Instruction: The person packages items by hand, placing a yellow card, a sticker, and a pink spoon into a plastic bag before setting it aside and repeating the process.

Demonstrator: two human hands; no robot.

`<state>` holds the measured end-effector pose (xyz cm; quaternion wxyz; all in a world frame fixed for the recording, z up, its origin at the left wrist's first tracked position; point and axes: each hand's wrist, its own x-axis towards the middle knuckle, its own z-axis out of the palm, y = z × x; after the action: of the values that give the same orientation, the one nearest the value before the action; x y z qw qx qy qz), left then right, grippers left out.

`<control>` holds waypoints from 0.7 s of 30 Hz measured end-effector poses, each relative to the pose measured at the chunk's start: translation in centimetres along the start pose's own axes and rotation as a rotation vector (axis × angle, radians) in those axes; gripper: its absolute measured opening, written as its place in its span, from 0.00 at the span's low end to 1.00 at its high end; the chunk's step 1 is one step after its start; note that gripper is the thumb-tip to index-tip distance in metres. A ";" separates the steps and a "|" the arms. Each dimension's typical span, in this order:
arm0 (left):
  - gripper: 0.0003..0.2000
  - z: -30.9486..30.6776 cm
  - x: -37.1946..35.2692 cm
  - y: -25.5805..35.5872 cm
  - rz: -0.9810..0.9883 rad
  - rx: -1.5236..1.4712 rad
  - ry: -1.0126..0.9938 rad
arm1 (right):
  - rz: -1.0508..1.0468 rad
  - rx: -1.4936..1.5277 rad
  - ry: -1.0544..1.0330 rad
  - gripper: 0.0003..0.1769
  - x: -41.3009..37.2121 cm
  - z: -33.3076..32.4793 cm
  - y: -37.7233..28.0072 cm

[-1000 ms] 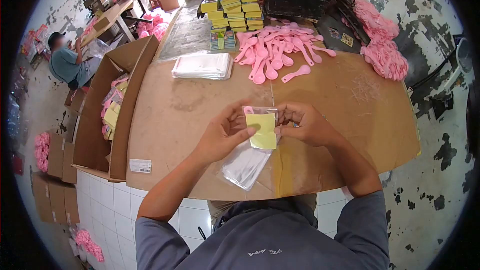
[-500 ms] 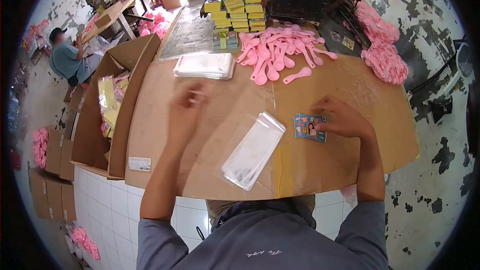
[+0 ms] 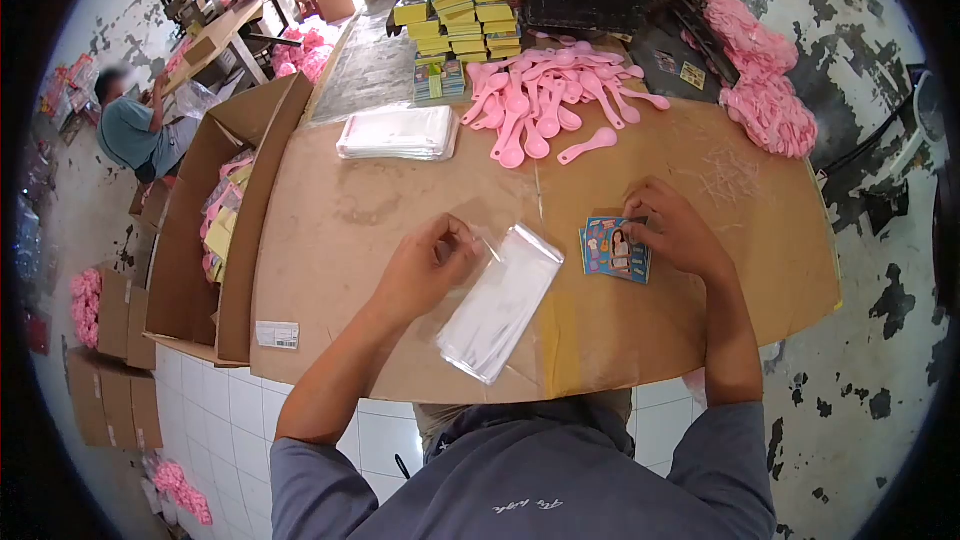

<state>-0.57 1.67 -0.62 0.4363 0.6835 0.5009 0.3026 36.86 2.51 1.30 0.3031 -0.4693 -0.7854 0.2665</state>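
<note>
On the cardboard-covered table, a slanted stack of clear plastic bags (image 3: 500, 315) lies in front of me. My left hand (image 3: 430, 265) is at its upper left edge, thumb and fingers pinched together, with a glossy bit of film at the fingertips. Right of the stack are a few blue printed cards (image 3: 615, 252), overlapping, with small pictures on them. My right hand (image 3: 680, 230) pinches the top card near its upper right corner. Beyond my hands, a heap of pink spoons (image 3: 545, 90) is piled up, with one loose spoon (image 3: 588, 146) lying nearer to me.
Another stack of clear bags (image 3: 398, 132) sits at the back left, before stacks of yellow-edged cards (image 3: 460, 15). A large open carton (image 3: 235, 290) with packed items stands at the left edge. Pink bundles (image 3: 765, 110) lie back right. A person (image 3: 145, 125) sits far left.
My left hand has come right and toward me, from over the bare cardboard to the bag stack. My right hand stays at the cards, the top one now more fully in view. The whole view has shifted slightly.
</note>
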 end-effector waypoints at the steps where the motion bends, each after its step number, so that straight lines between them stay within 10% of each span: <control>1: 0.10 0.2 0.0 0.1 0.004 -0.191 -0.014 | 0.017 0.028 0.016 0.09 0.0 -0.1 -0.3; 3: 0.13 0.7 0.1 0.2 0.010 -0.574 -0.039 | 0.062 0.059 0.029 0.09 0.1 -0.2 -1.4; 14: 0.25 1.5 -0.8 1.8 0.044 -0.642 -0.106 | 0.101 0.537 0.123 0.14 2.5 5.0 -6.9; 21: 0.28 1.7 -1.4 2.4 0.077 -0.529 -0.104 | -0.212 0.096 -0.028 0.16 3.3 4.3 -8.3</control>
<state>1.47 -0.41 0.88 0.6130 0.5789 0.3548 0.4040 27.73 1.48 4.96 0.3410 -0.3649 -0.8209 0.2769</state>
